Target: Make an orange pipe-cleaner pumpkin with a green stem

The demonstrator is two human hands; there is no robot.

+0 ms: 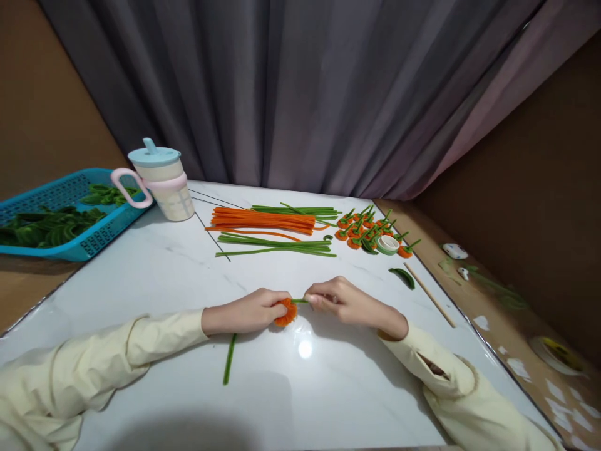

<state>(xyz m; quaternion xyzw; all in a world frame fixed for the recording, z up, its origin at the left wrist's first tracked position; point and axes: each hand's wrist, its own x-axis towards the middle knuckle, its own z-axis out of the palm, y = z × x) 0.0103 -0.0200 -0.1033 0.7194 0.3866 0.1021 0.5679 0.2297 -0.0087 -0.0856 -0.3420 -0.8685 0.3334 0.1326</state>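
Our left hand (258, 310) grips the ribbed orange disc (286, 315); our right hand (347, 304) pinches its fuzzy stem (300, 301), aimed at the right table edge (479, 344).

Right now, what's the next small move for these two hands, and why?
Probably a small twist of the green stem with the right hand: it appears to pinch the stem's end, while the left hand grips the orange piece. Similar pieces beyond have green stems standing up, so this one may need its stem secured.
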